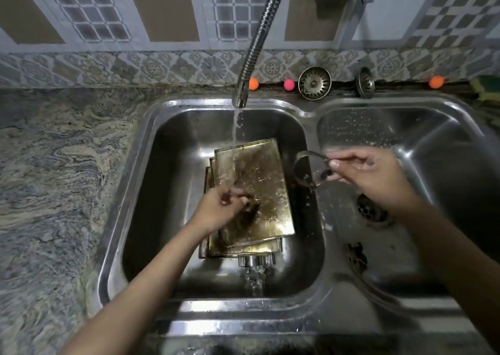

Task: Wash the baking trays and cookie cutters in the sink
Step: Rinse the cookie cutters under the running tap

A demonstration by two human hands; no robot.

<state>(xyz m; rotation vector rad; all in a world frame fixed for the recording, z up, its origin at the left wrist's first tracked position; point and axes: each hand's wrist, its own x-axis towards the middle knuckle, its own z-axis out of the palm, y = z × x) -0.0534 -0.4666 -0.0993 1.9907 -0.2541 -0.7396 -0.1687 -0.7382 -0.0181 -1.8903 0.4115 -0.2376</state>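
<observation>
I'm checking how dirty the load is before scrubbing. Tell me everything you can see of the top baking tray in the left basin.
The top baking tray is a rectangular, shallow metal sheet with a low raised rim, golden where clean and browned with stains across its middle. It lies tilted on a stack of similar trays inside the left basin, wet and glistening. The tap's water stream lands near its far edge. The left hand rests on its near left part, fingers curled over something dark I cannot identify.
</observation>
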